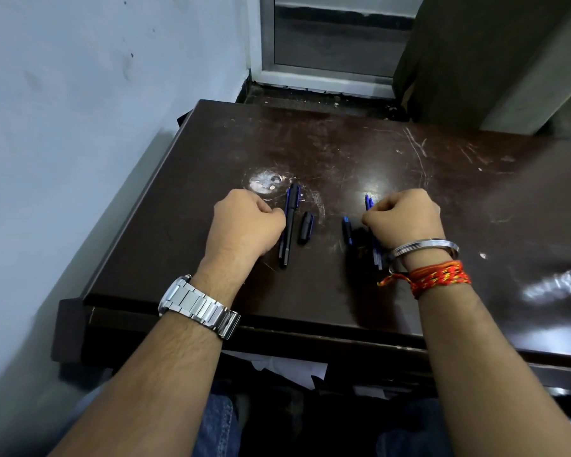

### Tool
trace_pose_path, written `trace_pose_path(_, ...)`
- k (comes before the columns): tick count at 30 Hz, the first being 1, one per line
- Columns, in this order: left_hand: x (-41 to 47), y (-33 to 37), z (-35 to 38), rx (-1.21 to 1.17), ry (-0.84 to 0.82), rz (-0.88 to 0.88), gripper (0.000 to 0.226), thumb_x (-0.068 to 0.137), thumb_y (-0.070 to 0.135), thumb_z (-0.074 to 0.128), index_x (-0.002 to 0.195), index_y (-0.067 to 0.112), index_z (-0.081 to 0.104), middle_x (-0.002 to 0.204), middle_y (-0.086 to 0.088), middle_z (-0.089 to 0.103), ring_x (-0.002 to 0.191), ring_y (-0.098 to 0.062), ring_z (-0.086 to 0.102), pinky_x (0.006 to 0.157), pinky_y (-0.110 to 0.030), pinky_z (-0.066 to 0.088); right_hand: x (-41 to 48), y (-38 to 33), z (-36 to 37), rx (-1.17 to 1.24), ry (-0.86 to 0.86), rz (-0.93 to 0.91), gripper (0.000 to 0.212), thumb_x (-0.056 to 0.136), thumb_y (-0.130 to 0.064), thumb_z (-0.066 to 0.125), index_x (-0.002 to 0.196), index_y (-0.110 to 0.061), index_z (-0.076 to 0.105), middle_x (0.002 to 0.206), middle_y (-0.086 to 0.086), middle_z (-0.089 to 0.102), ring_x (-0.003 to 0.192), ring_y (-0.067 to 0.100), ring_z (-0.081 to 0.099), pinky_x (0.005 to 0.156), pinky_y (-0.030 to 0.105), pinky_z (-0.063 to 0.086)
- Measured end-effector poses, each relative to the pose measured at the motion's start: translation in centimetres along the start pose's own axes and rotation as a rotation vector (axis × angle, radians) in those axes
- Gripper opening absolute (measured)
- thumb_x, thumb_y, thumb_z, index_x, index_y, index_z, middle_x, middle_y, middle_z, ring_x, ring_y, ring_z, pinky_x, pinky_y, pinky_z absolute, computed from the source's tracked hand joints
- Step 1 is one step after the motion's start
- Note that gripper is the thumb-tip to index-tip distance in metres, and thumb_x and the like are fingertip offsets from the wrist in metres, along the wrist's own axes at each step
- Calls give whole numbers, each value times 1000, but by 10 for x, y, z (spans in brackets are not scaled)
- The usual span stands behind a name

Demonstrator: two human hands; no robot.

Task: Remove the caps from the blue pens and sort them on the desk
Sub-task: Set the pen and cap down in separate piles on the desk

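The right hand (404, 217) hides most of the uncapped pens (369, 202) beneath it.

Dark glossy wooden desk (360, 153), scratched and scuffed toward 12 o'clock, brushed metal watch (198, 306), polished metal bangle (424, 247), woven red thread wristband (439, 278), pens (289, 222) and loose cap (306, 227) seemingly smooth plastic

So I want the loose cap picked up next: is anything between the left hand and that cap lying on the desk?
Yes. The capped pens lie lengthwise between the left hand and the loose cap, right beside the fingers, so reach over them.
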State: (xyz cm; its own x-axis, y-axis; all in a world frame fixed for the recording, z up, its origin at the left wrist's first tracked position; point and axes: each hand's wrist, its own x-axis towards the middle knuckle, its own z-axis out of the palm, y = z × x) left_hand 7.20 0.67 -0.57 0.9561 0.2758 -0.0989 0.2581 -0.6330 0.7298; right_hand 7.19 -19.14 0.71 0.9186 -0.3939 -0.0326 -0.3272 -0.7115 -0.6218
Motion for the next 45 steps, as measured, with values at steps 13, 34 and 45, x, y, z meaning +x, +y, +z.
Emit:
trace_pose_path(13,-6,11,5,-292,34,19,12,88,24,56,85,25,67,74,6,71,62,3,61,41,1,33,-3,-2,3,-70,-32,-49,13,79,-17,71,78,-5,77,85,15,70,103,35,61,82,32,50)
trace_pose_path(34,-5,9,5,-257,19,21,11,85,24,60,85,23,71,72,5,72,59,0,61,38,-3,33,-18,-24,29,86,-97,-82,29,69,-31,73,66,-2,74,65,18,72,65,28,70,61,36,61)
trace_pose_path(45,-3,6,7,-242,51,21,11,80,24,64,71,22,69,60,11,65,54,20,54,37,-1,32,-27,-30,52,203,-163,-152,21,69,-36,80,65,-16,75,54,-3,66,56,10,64,54,23,49)
